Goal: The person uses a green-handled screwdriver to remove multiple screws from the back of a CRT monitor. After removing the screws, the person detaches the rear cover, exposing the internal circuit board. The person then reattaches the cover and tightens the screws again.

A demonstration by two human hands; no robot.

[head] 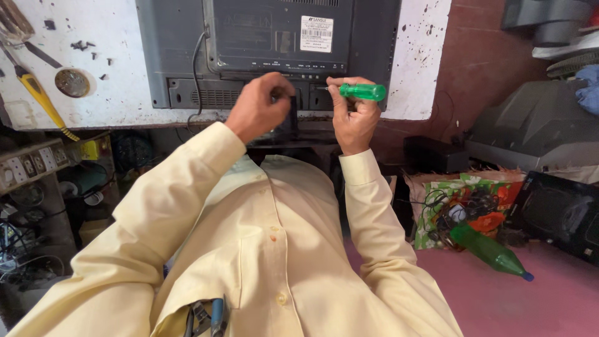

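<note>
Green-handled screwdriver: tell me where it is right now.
In the head view, the green-handled screwdriver is upper centre, gripped in the right hand, its tip against the lower back panel of the grey television, beside the left hand.

The screwdriver [362,92] has a translucent green handle. The television's back panel [268,37] is dark grey. The bench [93,93] is white, speckled with black.

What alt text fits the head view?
A person in a pale yellow shirt works at the back of a grey television: right hand grips a green screwdriver, left hand is at the lower panel. A green bottle lies on the floor.
</note>
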